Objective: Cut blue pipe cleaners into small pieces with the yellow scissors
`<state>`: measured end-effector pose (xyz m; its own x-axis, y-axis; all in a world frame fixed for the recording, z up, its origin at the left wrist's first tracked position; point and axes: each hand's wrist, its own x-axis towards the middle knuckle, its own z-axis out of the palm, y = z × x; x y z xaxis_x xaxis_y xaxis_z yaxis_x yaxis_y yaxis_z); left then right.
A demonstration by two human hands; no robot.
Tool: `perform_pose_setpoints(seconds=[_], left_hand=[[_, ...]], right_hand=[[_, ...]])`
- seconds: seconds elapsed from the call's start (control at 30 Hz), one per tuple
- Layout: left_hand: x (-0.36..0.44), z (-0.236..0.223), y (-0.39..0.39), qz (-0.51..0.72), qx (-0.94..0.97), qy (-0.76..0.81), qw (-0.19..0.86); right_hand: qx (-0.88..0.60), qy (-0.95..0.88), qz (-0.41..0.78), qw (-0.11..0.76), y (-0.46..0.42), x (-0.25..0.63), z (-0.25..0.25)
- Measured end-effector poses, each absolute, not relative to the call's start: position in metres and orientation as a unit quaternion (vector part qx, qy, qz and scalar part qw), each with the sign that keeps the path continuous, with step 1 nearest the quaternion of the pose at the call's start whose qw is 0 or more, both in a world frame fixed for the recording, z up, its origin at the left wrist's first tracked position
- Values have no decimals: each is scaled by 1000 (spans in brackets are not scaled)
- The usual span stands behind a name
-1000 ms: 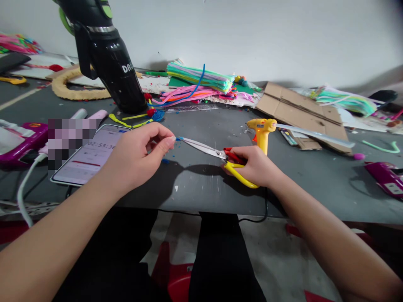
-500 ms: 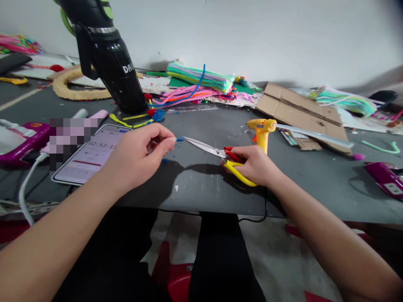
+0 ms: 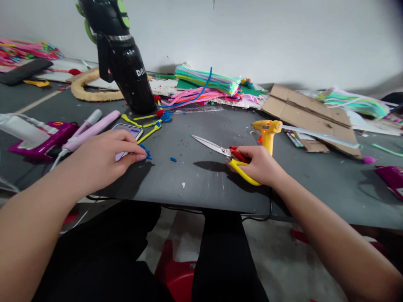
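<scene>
My right hand (image 3: 256, 163) grips a pair of scissors (image 3: 217, 147) with red and yellow handles. Their blades are closed and point left above the dark table, with a speck of blue by the tips. At the left, my left hand (image 3: 116, 155) is pinched at small fuzzy blue pipe cleaner bits (image 3: 146, 152); how many are between the fingers and how many lie on the table is hard to tell. Another short blue piece (image 3: 173, 159) lies alone between the hands. Beyond the left fingers are yellow pipe cleaner stems (image 3: 149, 134) with blue and red ends. A phone (image 3: 134, 129) is partly hidden behind that hand.
A yellow glue gun (image 3: 267, 132) with a clear stick stands just beyond my right hand. A black bottle (image 3: 132, 79) rises at back left. Pipe cleaner bundles (image 3: 208, 79) and cardboard (image 3: 308, 113) line the wall. A pink stick-shaped device (image 3: 94, 130) and purple power strip (image 3: 53, 138) lie left.
My left hand has moved left and down from the scissor tips to the blue bits near the phone. The scissors stay in my right hand, almost still. The view has shifted slightly left.
</scene>
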<state>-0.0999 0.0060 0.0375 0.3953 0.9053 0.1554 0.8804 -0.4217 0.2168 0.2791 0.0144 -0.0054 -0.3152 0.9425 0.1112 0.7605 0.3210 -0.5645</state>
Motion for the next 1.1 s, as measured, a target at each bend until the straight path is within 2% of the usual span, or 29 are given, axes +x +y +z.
perform_pose_setpoints(seconds=[0.23, 0.47, 0.7, 0.93, 1.1], left_hand=[[-84, 38, 4, 144, 840, 522, 31], [-57, 27, 13, 137, 860, 482, 93], [-48, 12, 25, 99, 867, 476, 111], [-40, 28, 15, 210, 782, 564, 161], [-35, 38, 7, 298, 745, 569, 180]], right_hand=[[-543, -783, 214, 214, 15, 279, -5], [-542, -787, 207, 208, 14, 279, -5], [-541, -790, 205, 206, 15, 278, -5], [-537, -794, 193, 209, 14, 278, -5], [-530, -794, 189, 228, 11, 278, -4]])
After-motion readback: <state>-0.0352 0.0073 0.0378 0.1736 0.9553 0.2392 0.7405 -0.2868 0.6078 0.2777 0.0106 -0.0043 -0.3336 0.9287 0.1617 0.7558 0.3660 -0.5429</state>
